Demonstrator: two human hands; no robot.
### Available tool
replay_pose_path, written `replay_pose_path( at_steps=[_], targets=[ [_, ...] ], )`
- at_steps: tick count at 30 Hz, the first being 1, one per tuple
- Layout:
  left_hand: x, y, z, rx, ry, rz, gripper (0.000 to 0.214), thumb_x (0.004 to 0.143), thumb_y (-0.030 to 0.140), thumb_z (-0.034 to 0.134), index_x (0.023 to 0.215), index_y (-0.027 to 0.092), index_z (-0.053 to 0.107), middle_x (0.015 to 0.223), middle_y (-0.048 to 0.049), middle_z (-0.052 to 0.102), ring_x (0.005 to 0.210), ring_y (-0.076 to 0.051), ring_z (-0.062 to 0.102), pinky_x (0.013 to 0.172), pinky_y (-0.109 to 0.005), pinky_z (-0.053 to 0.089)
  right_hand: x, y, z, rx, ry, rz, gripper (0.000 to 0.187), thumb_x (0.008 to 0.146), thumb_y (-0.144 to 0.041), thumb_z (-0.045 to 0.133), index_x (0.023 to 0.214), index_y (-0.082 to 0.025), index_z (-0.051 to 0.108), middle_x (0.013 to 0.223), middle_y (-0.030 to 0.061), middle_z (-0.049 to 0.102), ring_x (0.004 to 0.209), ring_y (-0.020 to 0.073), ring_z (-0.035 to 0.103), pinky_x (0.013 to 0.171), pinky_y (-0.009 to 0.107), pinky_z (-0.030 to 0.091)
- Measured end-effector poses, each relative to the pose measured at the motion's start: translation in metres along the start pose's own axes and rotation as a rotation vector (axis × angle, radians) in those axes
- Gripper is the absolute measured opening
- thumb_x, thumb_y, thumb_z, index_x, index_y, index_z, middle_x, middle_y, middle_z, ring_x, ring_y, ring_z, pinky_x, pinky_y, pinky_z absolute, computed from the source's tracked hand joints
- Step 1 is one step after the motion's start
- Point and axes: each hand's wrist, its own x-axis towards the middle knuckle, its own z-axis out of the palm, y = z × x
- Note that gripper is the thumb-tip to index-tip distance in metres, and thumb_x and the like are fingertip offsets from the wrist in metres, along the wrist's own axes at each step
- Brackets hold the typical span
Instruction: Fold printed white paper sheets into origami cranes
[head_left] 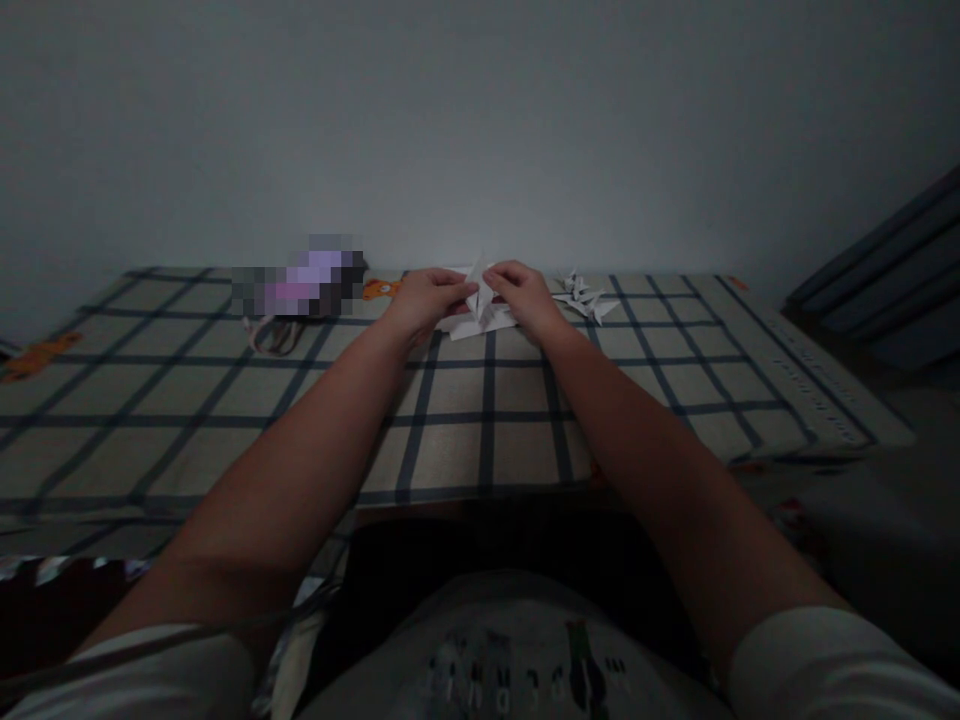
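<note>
Between my two hands is a small piece of folded white paper [481,290], with a pointed tip standing up. My left hand [429,302] pinches its left side between thumb and fingers. On the other side, the thumb and fingers of my right hand [525,294] close on the paper's right edge. Beneath them, white paper sheets [472,326] lie on the table, partly covered by the hands. Just right of my right hand rest several folded white paper pieces [585,296] with pointed ends, grouped together.
A checked cloth [450,440] covers the table, which meets a plain wall [480,130] at the back. At the left stands a blurred purple item [315,280] with a strap loop [274,335] before it. Dark folded fabric [892,270] hangs at the far right.
</note>
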Motion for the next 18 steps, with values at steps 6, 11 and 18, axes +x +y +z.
replay_pose_path(
  at_steps=[6,11,18],
  targets=[
    [-0.0004,0.0011,-0.0010,0.071,-0.011,-0.062,0.014,0.069,0.019,0.084,0.071,0.014,0.071,0.074,-0.0027,0.070,0.063,-0.009,0.063,0.064,-0.022,0.054,0.0031,0.0062,-0.0039,-0.073,0.032,-0.183,0.029,0.085,-0.049,0.069,0.085,-0.019,0.071,0.091,0.0023,0.064,0.094,0.0158,0.060,0.086,0.031,0.052],
    [-0.0050,0.0055,0.0021,0.070,-0.041,-0.047,0.011,0.076,0.024,0.079,0.077,0.014,0.073,0.074,-0.0021,0.068,0.062,-0.008,0.060,0.064,-0.021,0.053,0.0045,0.0057,-0.0058,-0.106,0.043,-0.249,0.022,0.088,-0.040,0.068,0.083,-0.019,0.071,0.090,0.0020,0.063,0.092,0.0152,0.060,0.090,0.033,0.050],
    [-0.0073,0.0050,0.0039,0.103,-0.045,0.017,0.023,0.079,0.035,0.077,0.084,0.013,0.075,0.078,-0.0034,0.071,0.064,-0.009,0.060,0.065,-0.022,0.055,0.0022,0.0004,-0.0031,-0.088,0.040,-0.182,0.021,0.086,-0.040,0.070,0.085,-0.019,0.072,0.087,0.0012,0.066,0.088,0.0141,0.061,0.085,0.030,0.050]
  ],
)
